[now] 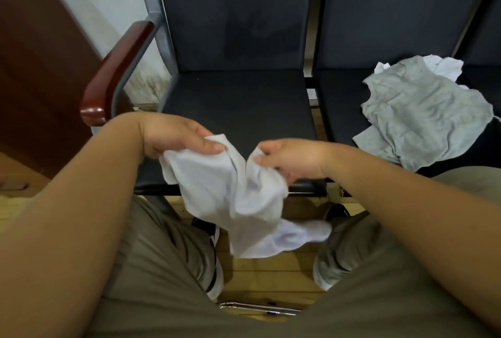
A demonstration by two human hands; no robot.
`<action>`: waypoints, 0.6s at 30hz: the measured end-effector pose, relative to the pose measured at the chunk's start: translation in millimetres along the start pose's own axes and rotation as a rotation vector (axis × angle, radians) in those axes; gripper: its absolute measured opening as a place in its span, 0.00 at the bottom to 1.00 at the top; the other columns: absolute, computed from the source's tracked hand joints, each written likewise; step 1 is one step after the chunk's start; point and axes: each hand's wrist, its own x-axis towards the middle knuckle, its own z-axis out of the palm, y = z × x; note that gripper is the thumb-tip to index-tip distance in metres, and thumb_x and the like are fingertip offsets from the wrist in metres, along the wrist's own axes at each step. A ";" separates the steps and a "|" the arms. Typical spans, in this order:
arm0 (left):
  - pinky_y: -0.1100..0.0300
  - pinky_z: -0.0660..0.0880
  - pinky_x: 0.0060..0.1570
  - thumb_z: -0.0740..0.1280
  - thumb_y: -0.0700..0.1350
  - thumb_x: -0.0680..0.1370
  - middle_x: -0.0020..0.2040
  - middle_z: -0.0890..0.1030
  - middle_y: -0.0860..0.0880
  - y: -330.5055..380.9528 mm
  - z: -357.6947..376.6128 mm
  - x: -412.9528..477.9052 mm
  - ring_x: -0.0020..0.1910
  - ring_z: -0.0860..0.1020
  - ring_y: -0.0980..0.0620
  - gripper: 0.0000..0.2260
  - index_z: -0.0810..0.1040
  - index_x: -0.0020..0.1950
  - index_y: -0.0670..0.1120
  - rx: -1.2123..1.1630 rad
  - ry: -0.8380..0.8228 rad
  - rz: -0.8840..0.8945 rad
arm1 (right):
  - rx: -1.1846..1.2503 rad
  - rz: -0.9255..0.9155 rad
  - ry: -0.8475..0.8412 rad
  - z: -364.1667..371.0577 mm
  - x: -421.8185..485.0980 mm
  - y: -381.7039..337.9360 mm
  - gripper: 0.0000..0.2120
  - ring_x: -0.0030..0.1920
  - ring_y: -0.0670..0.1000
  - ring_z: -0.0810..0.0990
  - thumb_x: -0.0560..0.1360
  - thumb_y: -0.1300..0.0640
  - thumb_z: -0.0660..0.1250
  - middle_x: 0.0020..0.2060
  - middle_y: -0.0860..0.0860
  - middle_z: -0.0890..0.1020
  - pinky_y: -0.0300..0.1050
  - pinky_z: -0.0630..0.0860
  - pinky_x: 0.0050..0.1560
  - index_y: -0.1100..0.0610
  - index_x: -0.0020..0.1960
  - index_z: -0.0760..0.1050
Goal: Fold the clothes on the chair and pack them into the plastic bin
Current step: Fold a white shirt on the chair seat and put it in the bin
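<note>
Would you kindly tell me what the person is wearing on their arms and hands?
The left arm and right arm are bare to the frame edge, with no sleeve in view. The left hand and right hand wear no gloves, and no watch, bracelet or ring is visible.

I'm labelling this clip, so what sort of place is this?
Probably a waiting room or office lobby: linked dark grey padded seats in a row, a glossy red-brown wooden armrest, and a yellowish wood floor.
</note>
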 end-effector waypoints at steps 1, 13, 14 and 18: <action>0.53 0.84 0.45 0.71 0.53 0.78 0.54 0.87 0.39 0.8 1.2 -3.4 0.49 0.87 0.43 0.15 0.87 0.58 0.44 -0.016 0.054 0.040 | 0.004 -0.029 0.121 -6.6 -1.8 -4.9 0.08 0.56 0.57 0.87 0.85 0.49 0.66 0.56 0.55 0.86 0.60 0.85 0.58 0.51 0.59 0.80; 0.47 0.79 0.64 0.75 0.52 0.79 0.57 0.88 0.50 6.3 -27.1 -34.5 0.57 0.86 0.48 0.11 0.87 0.60 0.53 0.109 0.429 0.280 | 0.167 -0.339 1.012 -83.0 -45.8 -35.5 0.08 0.50 0.47 0.83 0.80 0.43 0.64 0.45 0.42 0.84 0.49 0.79 0.53 0.44 0.49 0.79; 0.48 0.78 0.64 0.77 0.54 0.77 0.56 0.88 0.53 8.4 -32.1 -37.7 0.57 0.86 0.50 0.12 0.87 0.59 0.55 0.200 0.458 0.261 | 0.183 -0.351 1.065 -86.5 -49.0 -35.2 0.08 0.46 0.46 0.80 0.80 0.43 0.63 0.42 0.41 0.82 0.47 0.77 0.50 0.45 0.47 0.77; 0.51 0.77 0.61 0.80 0.60 0.72 0.53 0.85 0.61 10.0 -55.0 -38.5 0.54 0.81 0.56 0.17 0.82 0.58 0.62 0.695 0.492 0.031 | 0.218 -0.383 1.195 -100.5 -55.3 -32.2 0.09 0.40 0.44 0.73 0.82 0.44 0.62 0.39 0.43 0.74 0.43 0.72 0.44 0.48 0.47 0.72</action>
